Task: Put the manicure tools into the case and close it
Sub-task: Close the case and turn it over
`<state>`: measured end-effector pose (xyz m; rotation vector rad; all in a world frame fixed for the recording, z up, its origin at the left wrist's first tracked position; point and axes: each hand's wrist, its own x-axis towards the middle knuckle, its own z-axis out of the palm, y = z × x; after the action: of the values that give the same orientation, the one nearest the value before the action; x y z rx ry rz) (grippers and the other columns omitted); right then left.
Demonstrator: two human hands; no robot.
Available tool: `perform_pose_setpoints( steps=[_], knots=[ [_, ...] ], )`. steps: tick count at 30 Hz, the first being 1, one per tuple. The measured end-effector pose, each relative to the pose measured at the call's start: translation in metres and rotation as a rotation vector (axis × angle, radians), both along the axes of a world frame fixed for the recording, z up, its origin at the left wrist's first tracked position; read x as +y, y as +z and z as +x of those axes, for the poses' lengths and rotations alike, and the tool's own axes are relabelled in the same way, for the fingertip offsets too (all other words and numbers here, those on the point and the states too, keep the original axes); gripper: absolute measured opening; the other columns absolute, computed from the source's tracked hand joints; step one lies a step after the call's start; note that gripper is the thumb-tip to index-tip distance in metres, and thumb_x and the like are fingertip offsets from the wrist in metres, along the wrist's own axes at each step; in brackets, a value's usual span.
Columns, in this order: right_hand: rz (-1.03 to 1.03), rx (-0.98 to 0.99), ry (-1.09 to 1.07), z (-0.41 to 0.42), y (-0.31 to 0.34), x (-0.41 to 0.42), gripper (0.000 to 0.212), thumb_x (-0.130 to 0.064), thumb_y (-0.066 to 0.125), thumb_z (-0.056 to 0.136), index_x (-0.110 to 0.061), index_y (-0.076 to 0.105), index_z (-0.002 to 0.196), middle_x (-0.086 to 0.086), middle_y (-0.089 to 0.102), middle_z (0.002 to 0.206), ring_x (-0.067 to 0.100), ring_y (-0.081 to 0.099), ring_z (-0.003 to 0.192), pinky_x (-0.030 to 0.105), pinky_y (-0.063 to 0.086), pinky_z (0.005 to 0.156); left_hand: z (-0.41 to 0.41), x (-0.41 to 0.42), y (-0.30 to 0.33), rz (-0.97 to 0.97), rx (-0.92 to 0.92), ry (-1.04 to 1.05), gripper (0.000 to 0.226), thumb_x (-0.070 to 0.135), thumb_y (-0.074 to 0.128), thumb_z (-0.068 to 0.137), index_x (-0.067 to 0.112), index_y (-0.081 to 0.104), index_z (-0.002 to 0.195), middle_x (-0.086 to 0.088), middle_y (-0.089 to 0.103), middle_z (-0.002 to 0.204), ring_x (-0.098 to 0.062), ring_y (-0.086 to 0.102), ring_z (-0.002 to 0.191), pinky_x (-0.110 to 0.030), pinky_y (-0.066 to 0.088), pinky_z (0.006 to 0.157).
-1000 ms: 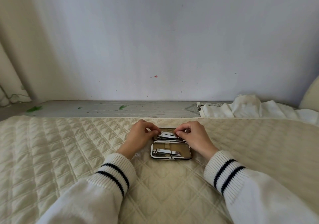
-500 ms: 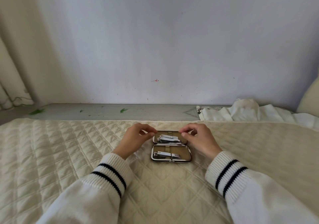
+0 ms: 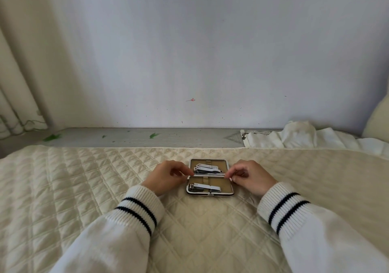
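1. The case (image 3: 210,177) lies open and flat on the quilted bed cover (image 3: 73,178), just below the middle of the frame, between the person's two hands. It looks like a small hard-shelled clamshell with a metal rim, so I judge it stiff and light, though the steel tools add a little weight.

2. The soft quilt under it gives, so I expect the case to rock or slide if pushed from one side only. Holding both ends at once looks the safer way.

3. The best place to take hold seems to be the two short ends of the far half, near the hinge line across the middle, then fold that half down toward the near one.

4. The left hand (image 3: 166,177) sits at the left end of the hinge line, fingers curled, thumb and fingertip appearing to pinch the case edge there. The right hand (image 3: 250,177) mirrors it at the right end, also curled and apparently pinching the rim.

5. The polished rim looks slippery, so a firm pinch matters.

6. The lining is tan. The far half holds several nail clippers (image 3: 207,168) stacked together; the near half holds one clipper (image 3: 205,187) lying lengthwise under a strap.

7. A small clasp shows at the near edge; I judge it needs a press to latch.
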<state>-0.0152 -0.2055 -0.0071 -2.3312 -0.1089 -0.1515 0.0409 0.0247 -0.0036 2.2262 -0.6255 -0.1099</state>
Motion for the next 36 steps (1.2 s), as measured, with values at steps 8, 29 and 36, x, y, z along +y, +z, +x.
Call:
perform_pose_setpoints(
  steps=[8,29,36],
  knots=[
    [-0.007,-0.029,0.074,-0.003,-0.006,-0.004,0.041,0.012,0.058,0.072,-0.029,0.063,0.07,-0.011,0.051,0.082,0.003,0.053,0.075,0.01,0.045,0.067,-0.001,0.003,-0.003,0.021,-0.026,-0.035,0.031,0.01,0.067,0.076,0.04,0.063,0.072,0.01,0.062,0.092,-0.011,0.057,0.092,-0.023,0.043,0.088],
    [0.133,-0.034,0.082,0.0,-0.011,-0.01,0.035,0.004,0.069,0.07,-0.031,0.064,0.07,-0.008,0.064,0.08,0.009,0.061,0.077,0.024,0.051,0.079,-0.003,0.005,-0.004,-0.025,0.015,0.003,0.019,0.019,0.07,0.074,0.037,0.068,0.079,0.002,0.069,0.089,-0.013,0.061,0.09,-0.023,0.046,0.086],
    [0.237,-0.027,0.025,-0.002,-0.01,-0.011,0.03,-0.004,0.074,0.068,-0.033,0.066,0.074,-0.011,0.068,0.077,-0.002,0.062,0.071,0.017,0.046,0.075,-0.004,0.006,-0.001,-0.1,0.056,0.021,0.023,0.012,0.071,0.073,0.035,0.065,0.077,0.011,0.069,0.084,-0.002,0.063,0.084,-0.011,0.042,0.077]
  ],
)
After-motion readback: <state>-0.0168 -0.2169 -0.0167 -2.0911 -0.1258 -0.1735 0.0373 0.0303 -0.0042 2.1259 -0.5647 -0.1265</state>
